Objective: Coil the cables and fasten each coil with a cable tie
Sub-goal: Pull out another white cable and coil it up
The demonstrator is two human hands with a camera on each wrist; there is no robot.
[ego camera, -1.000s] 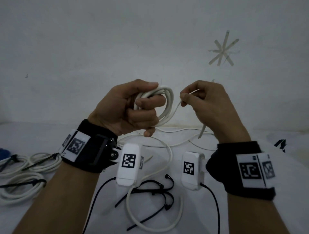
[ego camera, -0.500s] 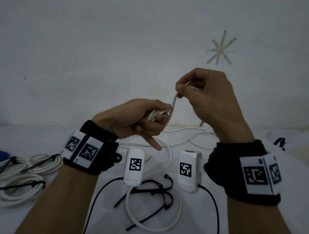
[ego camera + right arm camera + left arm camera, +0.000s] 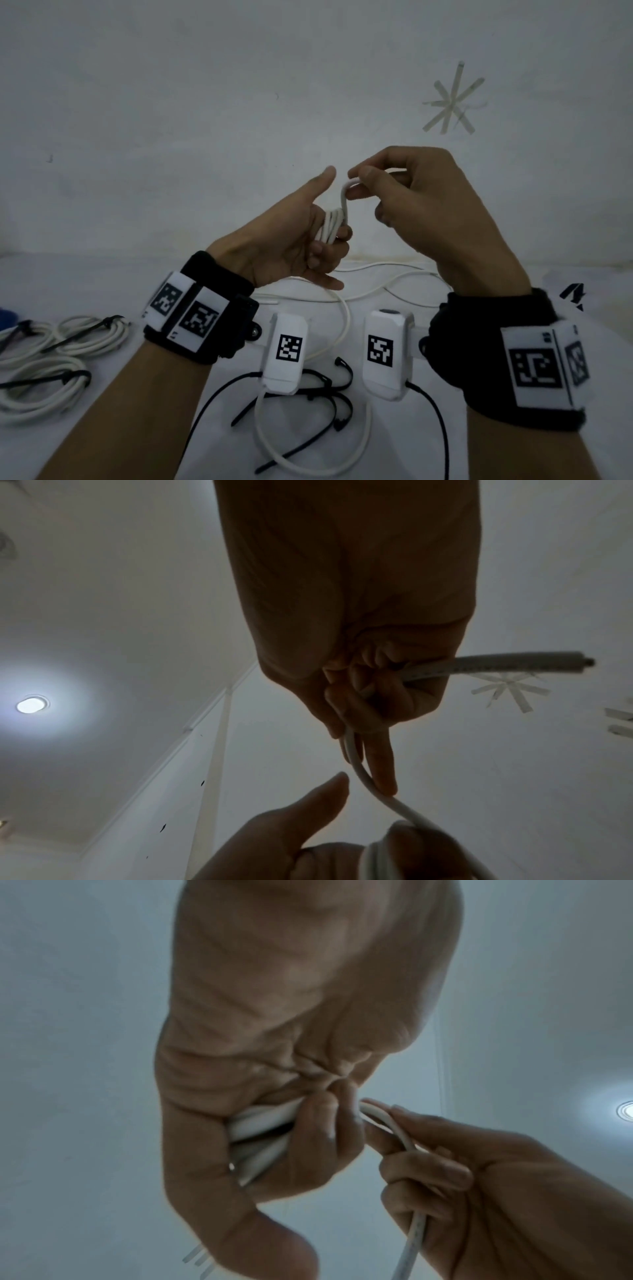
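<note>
Two hands up over the worktop (image 3: 102,274), mid-coil on one white cable (image 3: 343,202).

Worktop: three finished coils (image 3: 51,363) at far left, each cinched with a black tie. Loose slack of the current cable (image 3: 346,329) runs down from the hands and loops across the surface. Spare black cable ties (image 3: 329,387) lie under the wrists, partly crossing that slack.

Left hand (image 3: 291,240): fingers curled round a bundle of several turns, thumb sticking out straight and clear of it. Left wrist view shows the turns stacked tight in the palm.

Right hand (image 3: 428,212): thumb and forefinger pinching the cable just above the bundle, bending it over for another turn. Right wrist view shows the free end (image 3: 514,661) poking out past the palm.

Handling, my read: light, semi-stiff round jacket, holds a curve but wants to spring open, and is probably a bit slick. Keep the bundle clamped where the turns cross. Feed each turn close to the left fingers. Tie at that crossing.
</note>
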